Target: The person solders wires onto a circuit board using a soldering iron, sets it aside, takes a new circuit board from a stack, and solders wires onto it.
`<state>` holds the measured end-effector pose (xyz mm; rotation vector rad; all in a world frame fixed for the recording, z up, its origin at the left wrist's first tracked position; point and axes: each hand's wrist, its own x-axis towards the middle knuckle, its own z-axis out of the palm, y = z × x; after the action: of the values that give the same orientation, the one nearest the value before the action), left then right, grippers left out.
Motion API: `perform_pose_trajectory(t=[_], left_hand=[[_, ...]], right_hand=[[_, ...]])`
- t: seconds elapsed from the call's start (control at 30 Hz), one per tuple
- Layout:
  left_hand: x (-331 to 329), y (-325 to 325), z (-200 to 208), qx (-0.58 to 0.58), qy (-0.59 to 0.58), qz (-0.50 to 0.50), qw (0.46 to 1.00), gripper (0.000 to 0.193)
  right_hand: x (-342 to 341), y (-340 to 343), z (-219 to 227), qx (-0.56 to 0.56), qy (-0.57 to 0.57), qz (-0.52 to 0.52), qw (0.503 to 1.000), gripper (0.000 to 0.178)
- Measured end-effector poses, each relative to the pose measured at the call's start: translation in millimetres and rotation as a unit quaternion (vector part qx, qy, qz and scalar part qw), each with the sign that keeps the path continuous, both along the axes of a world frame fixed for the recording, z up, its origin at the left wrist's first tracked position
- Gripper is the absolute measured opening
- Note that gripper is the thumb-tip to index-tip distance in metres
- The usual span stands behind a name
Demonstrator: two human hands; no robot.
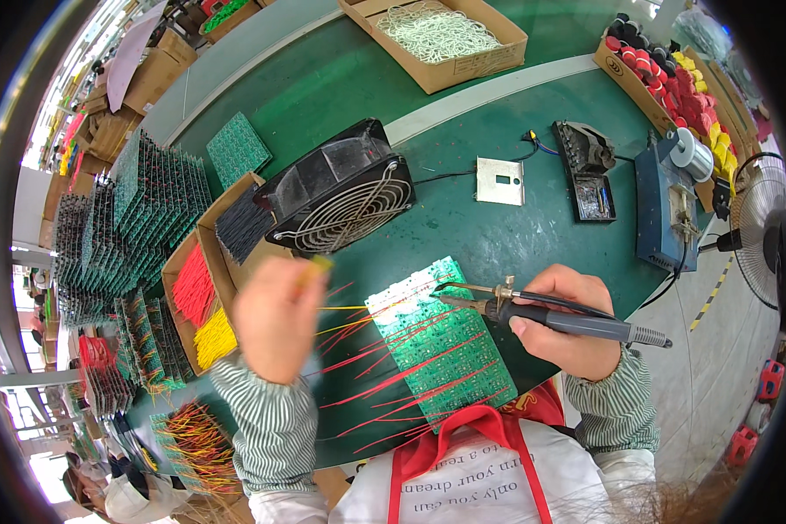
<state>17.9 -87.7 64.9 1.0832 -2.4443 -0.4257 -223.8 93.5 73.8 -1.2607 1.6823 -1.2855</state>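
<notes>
My right hand [576, 319] grips a soldering iron [576, 321] with a feed tube clamped along it, its tip over the upper part of a green circuit board panel [450, 349]. Red wires [384, 374] stick out from the panel's left side, with a couple of yellow wires [345, 307] near its top. My left hand [279, 314] is raised left of the panel and smeared by motion. Something yellow shows at its fingertips; whether it holds a wire I cannot tell. Beside it stands a cardboard box [176, 264] of red, yellow and black wires.
A black fan with a wire grille [349, 205] stands beyond the panel. To the right are a blue solder feeder [664, 210] with a solder spool [692, 155] and a black tool box [585, 170]. Stacked circuit boards [153, 201] fill the left. A box of white cords [472, 70] sits at the back.
</notes>
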Motion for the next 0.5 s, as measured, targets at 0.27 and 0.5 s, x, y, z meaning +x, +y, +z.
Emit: perform_pose_trajectory(t=[0.27, 0.5], left_hand=[[-32, 31, 6, 0.097, -0.04, -0.104, 0.989, 0.011], [-33, 30, 2, 0.159, -0.026, -0.123, 0.979, 0.011]], right_hand=[[-3, 5, -1, -0.003, -0.023, -0.01, 1.0, 0.017], [-1, 2, -1, 0.002, -0.009, -0.001, 1.0, 0.016]])
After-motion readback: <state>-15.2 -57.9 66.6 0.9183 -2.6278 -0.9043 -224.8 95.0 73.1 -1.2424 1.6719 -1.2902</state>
